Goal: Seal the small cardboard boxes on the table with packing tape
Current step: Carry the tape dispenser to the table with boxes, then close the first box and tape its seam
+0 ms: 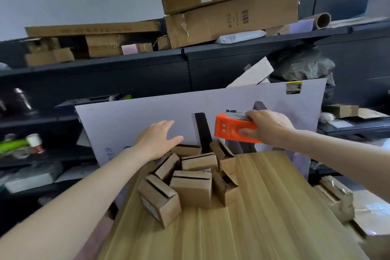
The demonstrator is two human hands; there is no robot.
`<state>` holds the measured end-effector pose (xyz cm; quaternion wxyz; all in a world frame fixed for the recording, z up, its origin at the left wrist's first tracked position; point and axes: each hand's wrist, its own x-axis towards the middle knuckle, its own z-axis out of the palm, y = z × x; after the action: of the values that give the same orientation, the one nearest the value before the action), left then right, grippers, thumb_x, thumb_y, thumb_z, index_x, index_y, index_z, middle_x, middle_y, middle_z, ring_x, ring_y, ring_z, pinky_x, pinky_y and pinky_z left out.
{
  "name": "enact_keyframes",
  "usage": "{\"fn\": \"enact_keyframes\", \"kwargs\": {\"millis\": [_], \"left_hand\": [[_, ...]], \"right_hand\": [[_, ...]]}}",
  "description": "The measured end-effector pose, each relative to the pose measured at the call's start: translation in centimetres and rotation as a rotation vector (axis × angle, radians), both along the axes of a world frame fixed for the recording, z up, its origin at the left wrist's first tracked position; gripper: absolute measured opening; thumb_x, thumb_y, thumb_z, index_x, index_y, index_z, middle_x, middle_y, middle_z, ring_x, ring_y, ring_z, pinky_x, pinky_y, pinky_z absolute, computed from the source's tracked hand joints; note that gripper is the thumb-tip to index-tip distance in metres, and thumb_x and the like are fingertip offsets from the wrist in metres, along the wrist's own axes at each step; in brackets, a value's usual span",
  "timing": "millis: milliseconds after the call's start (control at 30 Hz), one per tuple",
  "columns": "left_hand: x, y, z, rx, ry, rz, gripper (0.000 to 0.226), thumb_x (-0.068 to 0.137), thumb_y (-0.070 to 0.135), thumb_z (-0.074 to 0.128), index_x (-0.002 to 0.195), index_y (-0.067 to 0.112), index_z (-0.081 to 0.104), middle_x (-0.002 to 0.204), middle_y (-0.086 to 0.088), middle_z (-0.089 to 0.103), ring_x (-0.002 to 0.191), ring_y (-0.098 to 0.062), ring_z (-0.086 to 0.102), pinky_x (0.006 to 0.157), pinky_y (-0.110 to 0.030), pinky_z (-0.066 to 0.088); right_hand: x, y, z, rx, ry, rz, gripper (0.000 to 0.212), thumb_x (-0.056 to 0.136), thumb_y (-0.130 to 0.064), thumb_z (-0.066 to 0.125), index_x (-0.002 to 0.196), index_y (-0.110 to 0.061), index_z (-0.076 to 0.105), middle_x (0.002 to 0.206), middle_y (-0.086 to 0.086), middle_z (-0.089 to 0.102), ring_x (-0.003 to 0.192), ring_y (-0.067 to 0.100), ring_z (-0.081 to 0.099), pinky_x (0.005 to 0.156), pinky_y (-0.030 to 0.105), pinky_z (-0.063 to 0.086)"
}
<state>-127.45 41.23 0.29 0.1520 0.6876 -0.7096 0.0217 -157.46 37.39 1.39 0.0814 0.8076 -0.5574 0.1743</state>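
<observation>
Right hand (268, 127) gripping orange tape dispenser (234, 127) (left hand (157, 139) open, empty)

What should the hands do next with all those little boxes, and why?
Probably the left hand should drop onto one small cardboard box and pull it clear of the pile. It hovers open above the boxes, whose top flaps show open slits, untaped. The right hand already grips the orange tape dispenser above the wooden table, ready to tape.

Small boxes (191, 188) clustered on table (263, 207)
</observation>
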Motion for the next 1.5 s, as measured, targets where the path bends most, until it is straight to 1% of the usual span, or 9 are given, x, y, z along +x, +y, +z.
{"fn": "enact_keyframes", "kwargs": {"millis": [233,333,433,600,833,1000,1100,1267,1500], "left_hand": [[-0.2,3.7,-0.9,0.069,-0.006,0.237,0.072,0.093,0.056,0.046,0.152,0.020,0.024,0.157,0.001,0.027,0.141,-0.019,0.029,0.111,-0.038,0.031],[-0.3,5.2,-1.4,0.076,-0.004,0.306,0.071,0.092,0.057,0.047,0.150,0.020,0.028,0.155,0.002,0.031,0.141,-0.018,0.030,0.111,-0.038,0.033],[-0.3,6.0,-2.2,0.088,-0.031,0.350,0.069,0.092,0.056,0.048,0.149,0.020,0.030,0.154,0.001,0.033,0.140,-0.018,0.032,0.109,-0.038,0.035],[1.1,5.3,-4.3,0.139,-0.015,0.376,0.072,0.092,0.055,0.049,0.150,0.020,0.028,0.156,0.003,0.030,0.143,-0.016,0.027,0.111,-0.037,0.032],[4.8,0.7,-9.8,0.239,0.038,0.323,0.070,0.093,0.055,0.048,0.150,0.022,0.027,0.156,0.002,0.028,0.143,-0.017,0.026,0.112,-0.039,0.030],[9.3,-3.9,-14.9,0.286,0.134,0.255,0.066,0.093,0.051,0.051,0.149,0.023,0.030,0.155,0.002,0.031,0.140,-0.017,0.033,0.109,-0.039,0.036],[11.9,-6.7,-18.1,0.308,0.182,0.192,0.063,0.095,0.046,0.051,0.149,0.022,0.031,0.154,0.001,0.033,0.136,-0.016,0.039,0.107,-0.034,0.036],[16.0,-10.6,-23.6,0.336,0.266,0.080,0.055,0.098,0.036,0.050,0.147,0.018,0.036,0.152,-0.001,0.037,0.139,-0.016,0.035,0.112,-0.031,0.028],[18.5,-15.2,-30.4,0.323,0.162,-0.127,0.046,0.100,0.027,0.049,0.144,0.015,0.042,0.149,-0.002,0.042,0.141,-0.018,0.032,0.117,-0.031,0.021]], "right_hand": [[1.2,-3.4,-2.3,0.063,-0.016,0.222,0.033,0.088,-0.053,0.055,0.102,-0.024,0.055,0.092,-0.004,0.063,0.076,0.016,0.060,0.059,0.028,0.048],[2.2,-3.9,-2.9,0.074,-0.016,0.294,0.028,0.088,-0.052,0.055,0.098,-0.027,0.050,0.086,-0.006,0.058,0.074,0.017,0.056,0.052,0.026,0.038],[3.4,-4.4,-3.8,0.097,-0.017,0.334,0.032,0.088,-0.052,0.054,0.103,-0.024,0.053,0.089,-0.004,0.059,0.075,0.019,0.053,0.050,0.027,0.032],[4.9,-5.4,-6.2,0.170,-0.047,0.376,0.039,0.086,-0.051,0.054,0.117,-0.027,0.056,0.097,-0.006,0.064,0.079,0.018,0.055,0.056,0.029,0.037],[6.8,-8.1,-10.0,0.204,-0.008,0.309,0.046,0.086,-0.053,0.052,0.127,-0.033,0.050,0.108,-0.008,0.062,0.093,0.020,0.058,0.068,0.032,0.046],[10.7,-10.2,-12.6,0.278,0.004,0.241,0.040,0.087,-0.051,0.054,0.121,-0.030,0.053,0.090,-0.009,0.055,0.079,0.018,0.054,0.058,0.031,0.042],[13.6,-11.5,-14.9,0.303,0.001,0.192,0.034,0.086,-0.053,0.054,0.108,-0.027,0.055,0.088,-0.009,0.058,0.076,0.018,0.054,0.053,0.029,0.038],[18.0,-13.0,-18.6,0.381,-0.030,0.152,0.037,0.086,-0.054,0.055,0.108,-0.025,0.054,0.088,-0.008,0.058,0.079,0.019,0.056,0.058,0.031,0.042],[20.9,-13.9,-21.8,0.418,-0.026,0.116,0.044,0.083,-0.055,0.057,0.116,-0.026,0.054,0.100,-0.008,0.065,0.089,0.019,0.061,0.067,0.035,0.050]]}}
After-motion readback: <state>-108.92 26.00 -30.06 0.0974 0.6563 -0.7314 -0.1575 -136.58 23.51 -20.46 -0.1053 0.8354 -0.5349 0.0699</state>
